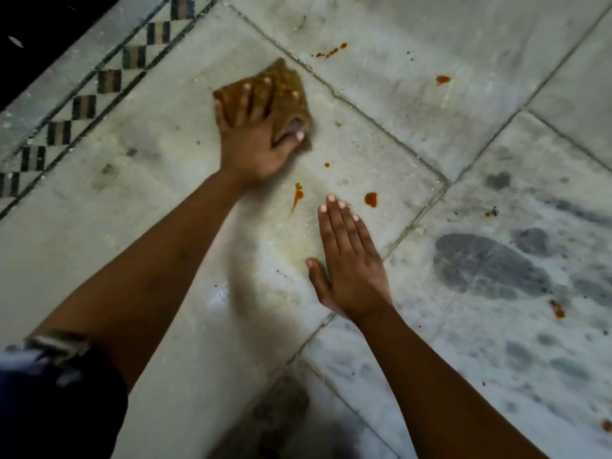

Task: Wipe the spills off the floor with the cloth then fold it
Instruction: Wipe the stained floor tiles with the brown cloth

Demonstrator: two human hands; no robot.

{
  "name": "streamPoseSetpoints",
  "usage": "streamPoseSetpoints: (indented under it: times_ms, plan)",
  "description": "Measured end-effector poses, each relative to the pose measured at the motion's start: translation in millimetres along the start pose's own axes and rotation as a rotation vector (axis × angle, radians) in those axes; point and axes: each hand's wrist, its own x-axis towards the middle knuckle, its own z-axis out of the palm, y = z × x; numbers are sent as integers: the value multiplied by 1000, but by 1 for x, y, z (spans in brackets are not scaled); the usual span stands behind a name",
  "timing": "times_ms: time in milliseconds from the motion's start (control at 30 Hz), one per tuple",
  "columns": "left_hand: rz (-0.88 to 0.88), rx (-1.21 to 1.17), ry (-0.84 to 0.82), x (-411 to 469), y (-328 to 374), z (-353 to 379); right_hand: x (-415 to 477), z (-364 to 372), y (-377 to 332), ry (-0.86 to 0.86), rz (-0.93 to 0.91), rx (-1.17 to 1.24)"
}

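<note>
While the left hand presses flat on the brown cloth, fingers spread over it rather than gripping, the cloth lies bunched on the pale marble floor near the tile's far corner, beside the checkered border. The right hand rests released, palm down, on the same tile. Orange spills dot the floor between and beyond the hands.
</note>
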Motion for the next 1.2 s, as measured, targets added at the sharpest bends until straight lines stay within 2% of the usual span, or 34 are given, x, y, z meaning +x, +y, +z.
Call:
streamPoseSetpoints:
  times_ms: [100, 200, 267, 367, 433, 467, 533, 633, 700, 767, 867, 933, 1067, 1133, 1200]
  plan:
    - [228, 64, 29, -59, 18, 13, 0, 0, -1, 71, 7, 20]
    - [388, 126, 62, -115, -10, 21, -2, 1, -2, 106, 23, 52]
    - [338, 151, 40, -113, -31, 15, -3, 0, -2, 122, 28, 54]
    - [31, 54, -39, -75, -19, 3, -4, -5, -3, 149, 55, 44]
    - [-119, -15, -71, -61, 6, 1, -7, -10, -1, 158, 145, 36]
    - [-113, -30, -86, -64, 19, 4, -10, -12, 2, 155, 214, 25]
    - [32, 22, -82, -96, 34, 13, -17, -16, 15, 139, 304, -1]
    - [249, 70, 2, -165, 17, 27, -24, -19, 38, 73, 281, -46]
    - [228, 81, -1, -185, -10, 28, -26, -17, 46, 46, 274, -52]
    - [94, 87, -38, -179, -26, 22, -27, -14, 49, 43, 290, -52]
    - [-160, -41, -58, -139, -5, 14, -27, -13, 48, 48, 282, -34]
    - [-230, -62, -69, -111, 24, 13, -26, -14, 49, 53, 278, -24]
    - [-10, 36, -82, -119, 56, 21, -26, -15, 48, 42, 290, -22]
    - [122, 66, -62, -149, 47, 25, -26, -16, 48, 28, 293, -17]
    - [160, 99, -42, -175, 23, 22, -27, -16, 48, 24, 285, -20]
